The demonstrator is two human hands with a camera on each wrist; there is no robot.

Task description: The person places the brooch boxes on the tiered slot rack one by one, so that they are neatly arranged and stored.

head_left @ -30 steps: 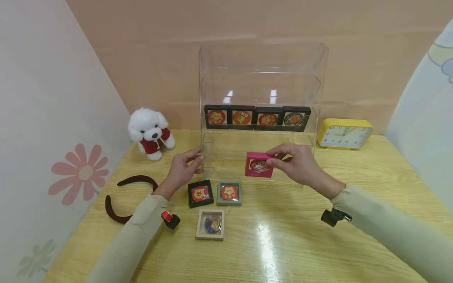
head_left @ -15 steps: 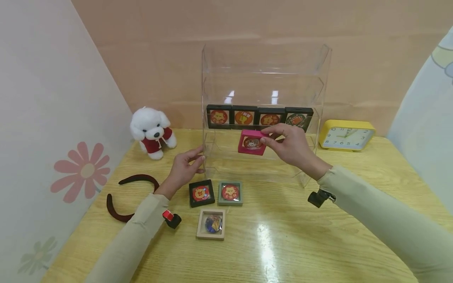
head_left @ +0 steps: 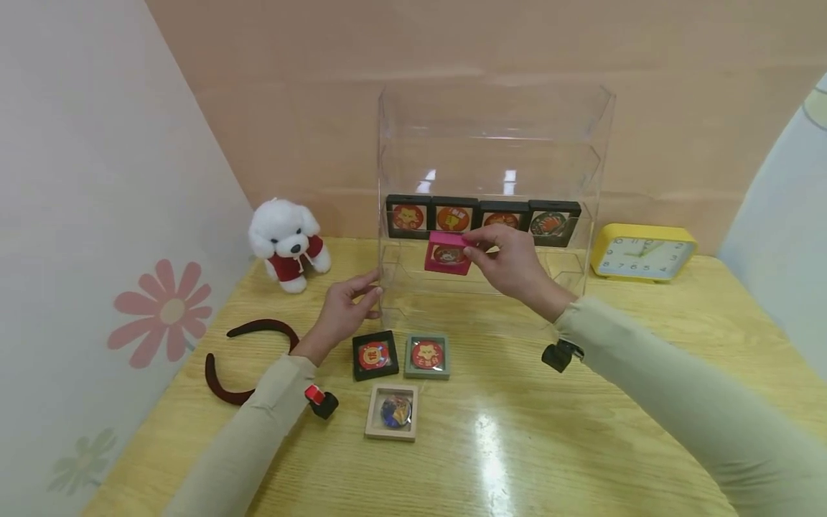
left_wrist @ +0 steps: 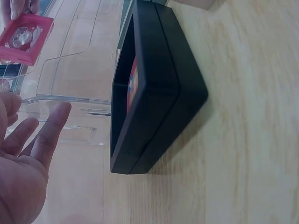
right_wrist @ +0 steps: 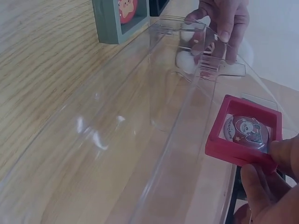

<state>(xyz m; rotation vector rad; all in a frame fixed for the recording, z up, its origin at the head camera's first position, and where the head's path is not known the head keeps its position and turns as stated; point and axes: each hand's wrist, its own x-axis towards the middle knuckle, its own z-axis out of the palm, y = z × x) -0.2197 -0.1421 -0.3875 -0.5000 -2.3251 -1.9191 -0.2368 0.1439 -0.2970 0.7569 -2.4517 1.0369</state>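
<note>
My right hand (head_left: 510, 264) pinches a pink square frame (head_left: 447, 255) by its right edge, thumb in front. A round cartoon badge (right_wrist: 247, 130) shows inside that frame. The frame is held upright before the clear acrylic display rack (head_left: 491, 129), just below a row of several black framed badges (head_left: 455, 215) on one of its tiers; it overlaps their lower edge in the head view. My left hand (head_left: 345, 309) grips the rack's left side panel, thumb and fingers on either side of it. Close by that hand lies a black framed badge (left_wrist: 159, 88) on the table.
A grey-green framed badge (head_left: 427, 357) and a beige one (head_left: 392, 413) lie on the wooden table (head_left: 549, 445) in front of the rack. A dark headband (head_left: 220, 388) and a white plush dog (head_left: 284, 230) are at left, a yellow clock (head_left: 642, 251) at right.
My right hand has lifted the pink frame from the rack's lower front up and to the left, toward the row of black frames. The left hand keeps its place on the rack's side.
</note>
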